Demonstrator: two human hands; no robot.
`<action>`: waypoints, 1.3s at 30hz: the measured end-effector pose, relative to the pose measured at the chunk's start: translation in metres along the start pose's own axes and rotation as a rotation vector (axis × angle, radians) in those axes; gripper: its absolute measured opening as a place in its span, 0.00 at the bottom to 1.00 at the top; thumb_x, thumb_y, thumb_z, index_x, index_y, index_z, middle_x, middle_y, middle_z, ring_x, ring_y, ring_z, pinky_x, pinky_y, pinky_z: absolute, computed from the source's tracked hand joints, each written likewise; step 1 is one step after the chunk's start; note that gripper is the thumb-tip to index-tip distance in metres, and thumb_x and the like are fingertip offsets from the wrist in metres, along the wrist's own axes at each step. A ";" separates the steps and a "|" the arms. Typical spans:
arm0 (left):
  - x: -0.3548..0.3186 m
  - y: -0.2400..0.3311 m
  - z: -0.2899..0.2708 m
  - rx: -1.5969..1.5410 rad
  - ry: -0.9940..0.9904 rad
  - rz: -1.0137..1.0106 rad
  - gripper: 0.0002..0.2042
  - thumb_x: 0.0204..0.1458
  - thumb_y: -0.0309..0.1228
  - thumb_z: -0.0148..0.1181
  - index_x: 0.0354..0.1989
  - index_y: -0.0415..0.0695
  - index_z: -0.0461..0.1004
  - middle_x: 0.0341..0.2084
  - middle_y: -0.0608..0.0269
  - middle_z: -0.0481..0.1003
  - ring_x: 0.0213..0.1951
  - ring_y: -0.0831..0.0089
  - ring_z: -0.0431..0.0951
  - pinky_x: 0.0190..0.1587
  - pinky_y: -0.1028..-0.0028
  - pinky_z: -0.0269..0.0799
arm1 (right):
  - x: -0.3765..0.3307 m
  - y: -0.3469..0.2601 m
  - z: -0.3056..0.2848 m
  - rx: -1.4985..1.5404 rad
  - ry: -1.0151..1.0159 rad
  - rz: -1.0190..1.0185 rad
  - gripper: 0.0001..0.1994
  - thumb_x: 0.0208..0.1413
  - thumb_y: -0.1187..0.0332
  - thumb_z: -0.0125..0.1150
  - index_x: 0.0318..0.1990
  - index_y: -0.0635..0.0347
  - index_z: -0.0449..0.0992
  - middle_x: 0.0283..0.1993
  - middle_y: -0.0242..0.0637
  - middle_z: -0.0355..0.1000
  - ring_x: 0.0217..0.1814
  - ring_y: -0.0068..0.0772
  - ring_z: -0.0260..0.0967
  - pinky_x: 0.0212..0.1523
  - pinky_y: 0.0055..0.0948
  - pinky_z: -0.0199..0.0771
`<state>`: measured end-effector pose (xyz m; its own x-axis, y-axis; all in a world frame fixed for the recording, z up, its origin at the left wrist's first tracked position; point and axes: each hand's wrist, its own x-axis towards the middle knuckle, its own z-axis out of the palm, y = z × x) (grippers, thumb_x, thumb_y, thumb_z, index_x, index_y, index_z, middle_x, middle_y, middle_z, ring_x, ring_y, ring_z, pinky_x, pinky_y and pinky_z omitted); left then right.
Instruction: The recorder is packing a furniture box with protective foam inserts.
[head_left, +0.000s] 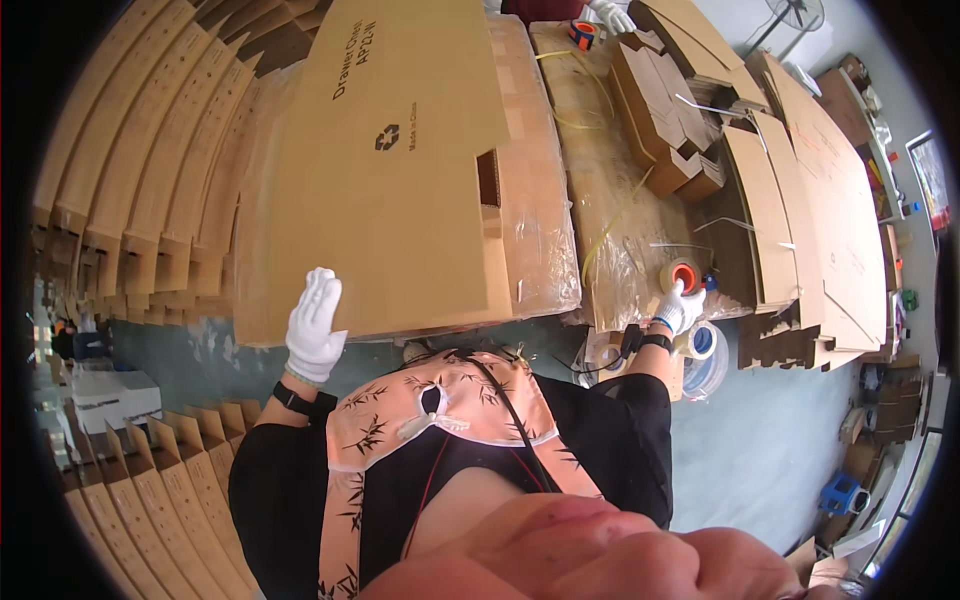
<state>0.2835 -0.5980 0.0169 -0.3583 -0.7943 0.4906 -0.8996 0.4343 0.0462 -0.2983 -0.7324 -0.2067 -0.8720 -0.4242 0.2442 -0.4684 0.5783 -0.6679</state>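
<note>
My left hand, in a white glove, lies flat with fingers stretched out at the near left edge of a large brown cardboard box. The box has an opening cut in its right side. To the right, my right hand, also gloved, has its fingers closed on a tape dispenser with a red-cored roll of tape and a dark blue part. The dispenser is on the plastic-wrapped surface; the fingertips are partly hidden behind it.
Rows of folded cardboard stand at the left. Flattened boxes and small cartons are stacked at the right. A tape roll lies below my right hand. Across the table, a person's gloved hand is near another tape dispenser.
</note>
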 end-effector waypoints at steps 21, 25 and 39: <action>-0.103 -0.223 -0.170 -0.393 0.334 -1.060 0.26 0.61 0.49 0.48 0.34 0.31 0.76 0.23 0.55 0.77 0.24 0.72 0.77 0.26 0.74 0.72 | -0.317 -0.363 -0.004 -0.122 -1.095 -1.403 0.24 0.53 0.48 0.52 0.47 0.56 0.74 0.39 0.50 0.76 0.43 0.50 0.74 0.45 0.44 0.73; -0.126 -0.248 -0.153 -0.553 0.476 -1.179 0.32 0.60 0.56 0.42 0.37 0.32 0.76 0.26 0.56 0.77 0.24 0.73 0.77 0.26 0.76 0.71 | -0.308 -0.354 -0.006 -0.171 -1.089 -1.371 0.23 0.53 0.49 0.52 0.48 0.56 0.75 0.37 0.50 0.76 0.42 0.50 0.73 0.44 0.44 0.73; -0.187 -0.307 -0.059 -1.421 0.818 -1.429 0.32 0.56 0.58 0.49 0.61 0.49 0.61 0.55 0.67 0.67 0.53 0.68 0.69 0.46 0.67 0.72 | -0.268 -0.335 -0.012 -0.284 -1.109 -1.296 0.22 0.52 0.49 0.53 0.44 0.56 0.77 0.38 0.48 0.76 0.43 0.50 0.73 0.45 0.43 0.72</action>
<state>0.6411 -0.5577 -0.0374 0.7061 -0.6368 -0.3098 0.4869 0.1190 0.8653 0.0905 -0.8045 -0.0399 0.5100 -0.8445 -0.1636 -0.8449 -0.4561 -0.2795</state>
